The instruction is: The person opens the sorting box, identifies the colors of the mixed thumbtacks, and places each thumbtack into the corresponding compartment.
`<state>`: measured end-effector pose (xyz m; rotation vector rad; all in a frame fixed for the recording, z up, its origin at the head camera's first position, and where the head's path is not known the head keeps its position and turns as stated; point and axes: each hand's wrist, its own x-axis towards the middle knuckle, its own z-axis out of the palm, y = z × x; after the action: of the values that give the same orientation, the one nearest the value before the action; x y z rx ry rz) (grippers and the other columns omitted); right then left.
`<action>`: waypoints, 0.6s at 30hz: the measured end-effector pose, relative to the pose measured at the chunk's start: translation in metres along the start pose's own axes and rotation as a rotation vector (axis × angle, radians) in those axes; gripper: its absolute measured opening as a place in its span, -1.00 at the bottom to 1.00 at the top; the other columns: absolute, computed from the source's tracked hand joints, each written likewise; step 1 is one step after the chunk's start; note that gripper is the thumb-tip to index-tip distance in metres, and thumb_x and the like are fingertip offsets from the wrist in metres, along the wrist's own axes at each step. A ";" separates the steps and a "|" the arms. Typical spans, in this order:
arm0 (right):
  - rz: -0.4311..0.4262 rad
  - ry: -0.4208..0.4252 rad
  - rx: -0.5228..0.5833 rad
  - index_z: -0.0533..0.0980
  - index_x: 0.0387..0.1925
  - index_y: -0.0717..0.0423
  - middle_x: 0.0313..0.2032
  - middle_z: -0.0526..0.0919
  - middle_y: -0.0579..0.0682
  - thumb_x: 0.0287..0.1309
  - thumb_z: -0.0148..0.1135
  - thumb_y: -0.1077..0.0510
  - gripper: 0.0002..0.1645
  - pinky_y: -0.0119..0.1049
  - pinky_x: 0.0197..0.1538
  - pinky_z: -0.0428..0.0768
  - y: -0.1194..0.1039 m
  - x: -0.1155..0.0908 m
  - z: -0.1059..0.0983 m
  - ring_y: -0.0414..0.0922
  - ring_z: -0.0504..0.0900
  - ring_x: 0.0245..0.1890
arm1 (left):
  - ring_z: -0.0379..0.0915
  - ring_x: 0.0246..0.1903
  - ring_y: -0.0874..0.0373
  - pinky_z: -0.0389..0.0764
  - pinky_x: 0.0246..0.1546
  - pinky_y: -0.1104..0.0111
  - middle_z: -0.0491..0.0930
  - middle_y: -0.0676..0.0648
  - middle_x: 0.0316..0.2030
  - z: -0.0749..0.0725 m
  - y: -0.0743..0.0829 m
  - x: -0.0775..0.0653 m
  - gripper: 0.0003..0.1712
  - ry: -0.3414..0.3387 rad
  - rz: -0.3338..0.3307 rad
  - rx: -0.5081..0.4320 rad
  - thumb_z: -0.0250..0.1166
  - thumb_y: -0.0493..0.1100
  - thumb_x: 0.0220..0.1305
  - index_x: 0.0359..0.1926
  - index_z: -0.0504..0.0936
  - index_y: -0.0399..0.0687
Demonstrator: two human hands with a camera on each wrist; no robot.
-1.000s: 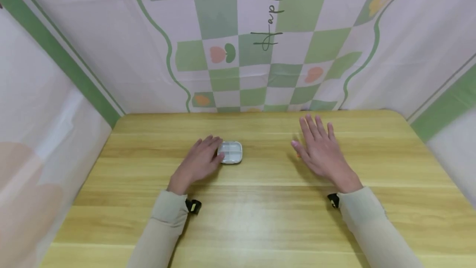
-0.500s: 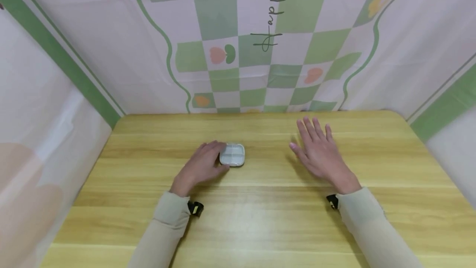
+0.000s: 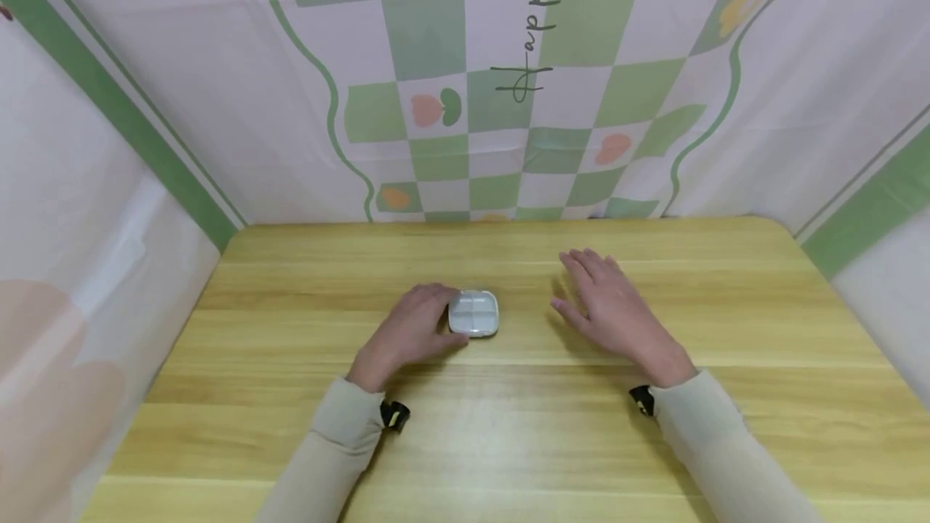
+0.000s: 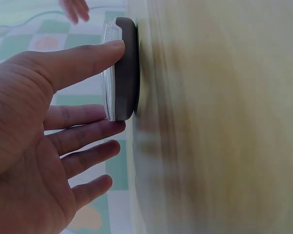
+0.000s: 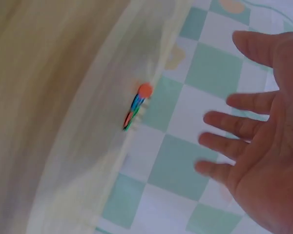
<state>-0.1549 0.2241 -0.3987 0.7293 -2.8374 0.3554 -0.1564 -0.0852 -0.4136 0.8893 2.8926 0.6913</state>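
The left hand [image 3: 412,325] grips a small case [image 3: 474,314] between thumb and fingers, on the bench [image 3: 465,450]. From overhead I see its four compartments; only the left wrist view shows its dark base. The right hand [image 3: 619,320] stands well apart, fingers extended, near a blurred multicoloured thing [image 5: 136,107] that only the right wrist view shows. Behind, the checked cloth [image 3: 501,99] reads "Happy" sideways.

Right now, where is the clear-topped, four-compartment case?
In the head view, the four-compartment case is below the picture's centre, held between thumb and fingers of the left hand, with the right hand apart to its right.
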 end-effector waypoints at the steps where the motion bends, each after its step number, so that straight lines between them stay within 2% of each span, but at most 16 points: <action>1: -0.006 -0.011 0.017 0.11 0.34 0.23 0.27 0.22 0.25 0.25 -0.03 -0.22 -0.17 0.03 0.28 0.01 -0.003 0.000 0.000 0.20 0.14 0.29 | 0.29 0.14 0.01 0.11 0.21 0.24 0.45 -0.10 0.09 0.001 0.001 0.000 -0.24 -0.001 0.002 0.002 0.34 0.15 0.01 0.16 0.41 -0.18; 5: -0.046 -0.048 0.085 0.27 0.24 0.22 0.18 0.35 0.20 0.20 0.06 -0.19 -0.26 -0.04 0.16 0.28 -0.020 0.000 0.001 0.12 0.33 0.19 | 0.30 0.13 0.02 0.14 0.19 0.24 0.46 -0.09 0.08 0.003 0.006 0.000 -0.24 -0.001 0.009 -0.005 0.35 0.16 -0.01 0.15 0.42 -0.18; 8: -0.109 -0.056 0.110 0.38 0.14 0.22 0.09 0.46 0.16 0.15 0.14 -0.15 -0.34 -0.09 0.09 0.38 -0.034 0.000 0.003 0.08 0.43 0.09 | 0.31 0.12 0.03 0.16 0.18 0.24 0.47 -0.08 0.07 0.005 0.008 0.000 -0.23 -0.003 0.021 -0.007 0.36 0.17 -0.03 0.14 0.43 -0.17; 13: -0.208 -0.046 0.109 0.46 0.03 0.22 -0.01 0.52 0.10 0.03 0.27 -0.05 -0.41 -0.19 -0.01 0.45 -0.056 0.000 0.005 0.00 0.51 -0.01 | 0.32 0.11 0.06 0.16 0.18 0.25 0.48 -0.05 0.06 0.009 0.013 0.001 -0.22 0.000 0.034 -0.005 0.36 0.20 -0.05 0.12 0.44 -0.15; 18: -0.217 -0.083 0.062 0.46 0.06 0.22 0.02 0.50 0.11 -0.04 0.33 -0.01 -0.37 -0.21 0.01 0.44 -0.069 -0.001 0.007 -0.01 0.48 0.01 | 0.32 0.09 0.07 0.19 0.16 0.25 0.48 -0.05 0.04 0.010 0.018 0.003 -0.23 -0.003 0.044 -0.020 0.37 0.20 -0.05 0.11 0.44 -0.15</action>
<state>-0.1208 0.1640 -0.3927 1.0766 -2.7964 0.3878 -0.1474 -0.0664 -0.4151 0.9541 2.8663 0.7204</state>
